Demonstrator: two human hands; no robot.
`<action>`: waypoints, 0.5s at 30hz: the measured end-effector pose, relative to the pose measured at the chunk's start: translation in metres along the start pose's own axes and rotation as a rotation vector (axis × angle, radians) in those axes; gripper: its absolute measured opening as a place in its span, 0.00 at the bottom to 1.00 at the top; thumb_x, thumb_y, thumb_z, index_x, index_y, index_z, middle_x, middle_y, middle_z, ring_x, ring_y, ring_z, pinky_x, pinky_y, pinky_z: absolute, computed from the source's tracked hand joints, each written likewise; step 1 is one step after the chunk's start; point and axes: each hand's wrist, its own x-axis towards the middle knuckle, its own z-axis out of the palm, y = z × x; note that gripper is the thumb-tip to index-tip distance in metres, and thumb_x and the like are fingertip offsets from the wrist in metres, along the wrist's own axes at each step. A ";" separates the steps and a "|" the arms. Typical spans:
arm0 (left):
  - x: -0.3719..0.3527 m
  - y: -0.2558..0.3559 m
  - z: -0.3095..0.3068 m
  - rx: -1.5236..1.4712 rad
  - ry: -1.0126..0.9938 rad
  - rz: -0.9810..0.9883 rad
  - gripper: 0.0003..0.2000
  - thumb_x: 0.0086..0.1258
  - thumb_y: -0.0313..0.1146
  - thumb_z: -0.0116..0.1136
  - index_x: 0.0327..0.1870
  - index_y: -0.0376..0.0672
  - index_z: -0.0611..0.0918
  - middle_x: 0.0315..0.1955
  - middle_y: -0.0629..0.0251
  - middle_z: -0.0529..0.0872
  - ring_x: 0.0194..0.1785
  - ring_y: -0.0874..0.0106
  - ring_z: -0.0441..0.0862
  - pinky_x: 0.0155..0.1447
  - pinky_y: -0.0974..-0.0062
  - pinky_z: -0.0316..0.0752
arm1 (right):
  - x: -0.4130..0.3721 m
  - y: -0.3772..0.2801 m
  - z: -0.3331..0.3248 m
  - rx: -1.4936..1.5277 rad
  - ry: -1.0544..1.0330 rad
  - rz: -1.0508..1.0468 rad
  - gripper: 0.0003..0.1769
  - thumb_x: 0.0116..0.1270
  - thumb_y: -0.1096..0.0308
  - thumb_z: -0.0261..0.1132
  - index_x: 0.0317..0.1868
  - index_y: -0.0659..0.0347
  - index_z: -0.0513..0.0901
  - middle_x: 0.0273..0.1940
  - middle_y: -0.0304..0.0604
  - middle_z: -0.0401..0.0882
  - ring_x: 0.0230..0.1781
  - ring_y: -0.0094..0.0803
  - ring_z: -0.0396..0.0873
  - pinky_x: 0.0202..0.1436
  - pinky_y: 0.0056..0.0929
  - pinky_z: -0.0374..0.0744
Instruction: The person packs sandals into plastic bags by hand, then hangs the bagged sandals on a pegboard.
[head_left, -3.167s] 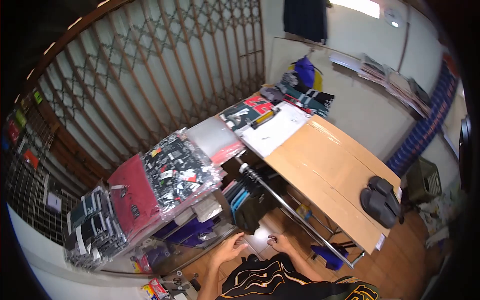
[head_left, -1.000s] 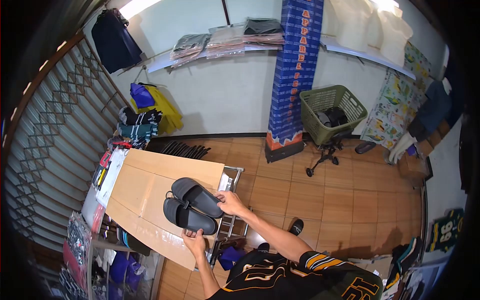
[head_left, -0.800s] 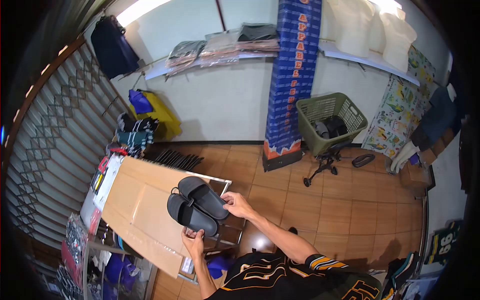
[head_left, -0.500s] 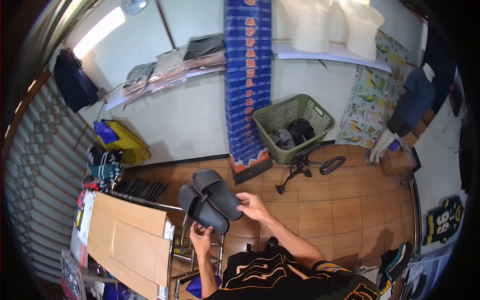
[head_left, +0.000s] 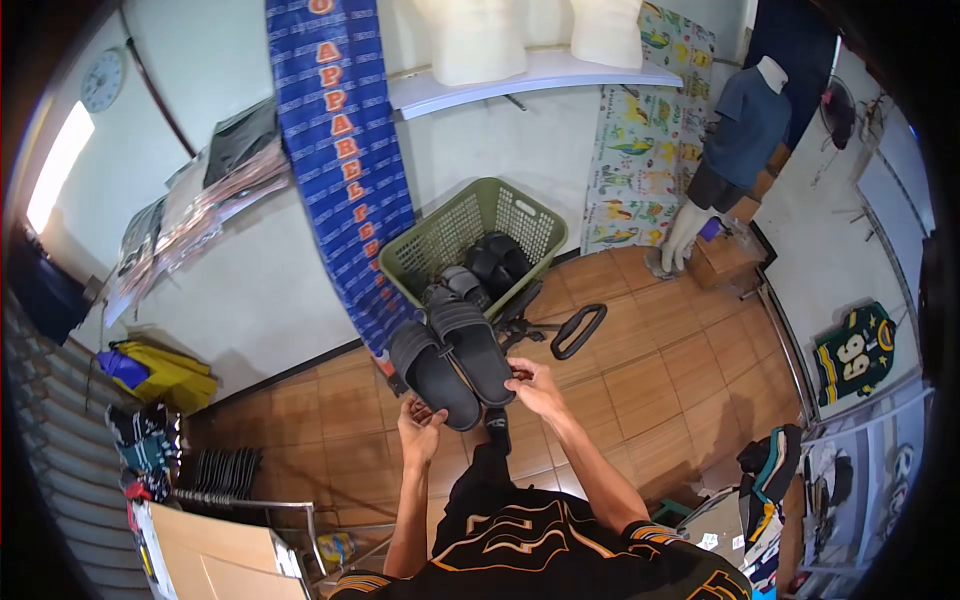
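Observation:
A pair of black slide sandals (head_left: 440, 378) lies side by side between my hands, held in the air in front of me. My left hand (head_left: 421, 428) grips the heel end of the left slide. At the heel of the right slide, my right hand (head_left: 533, 385) is closed with thumb and fingers. Just beyond the toes stands a green plastic basket (head_left: 548, 235), raised on a dark wheeled base. Inside it are grey slides (head_left: 462, 284) and black footwear (head_left: 498, 262), partly hidden by the rim and the held pair.
A tall blue banner (head_left: 335, 130) leans left of the basket. A black loop handle (head_left: 579, 331) sticks out at its right. Cardboard-topped rack (head_left: 215, 545) stands lower left, and a mannequin (head_left: 735, 130) at the right. Tiled floor (head_left: 640, 340) spreads between them.
My view has turned right and my body has moved away from the cardboard-topped rack. The held slides are now close to the basket, overlapping its near corner in view.

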 end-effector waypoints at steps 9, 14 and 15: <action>0.177 -0.006 0.110 -0.043 -0.086 -0.050 0.36 0.56 0.19 0.69 0.66 0.26 0.65 0.51 0.53 0.80 0.52 0.67 0.82 0.55 0.72 0.79 | 0.190 0.002 -0.069 -0.032 0.042 -0.104 0.23 0.55 0.82 0.66 0.55 0.72 0.81 0.48 0.50 0.85 0.46 0.33 0.82 0.50 0.29 0.79; 0.262 -0.023 0.147 0.005 -0.056 -0.121 0.38 0.54 0.20 0.71 0.67 0.25 0.64 0.50 0.53 0.82 0.52 0.66 0.82 0.57 0.71 0.79 | 0.299 0.015 -0.085 -0.210 0.058 -0.044 0.27 0.53 0.80 0.68 0.56 0.71 0.80 0.50 0.54 0.85 0.48 0.38 0.83 0.51 0.33 0.79; 0.279 -0.038 0.151 0.012 -0.060 -0.131 0.38 0.54 0.21 0.71 0.67 0.25 0.64 0.51 0.52 0.81 0.53 0.65 0.81 0.58 0.70 0.78 | 0.312 0.012 -0.085 -0.270 0.064 -0.006 0.27 0.52 0.81 0.69 0.56 0.72 0.80 0.49 0.53 0.85 0.47 0.35 0.83 0.51 0.31 0.79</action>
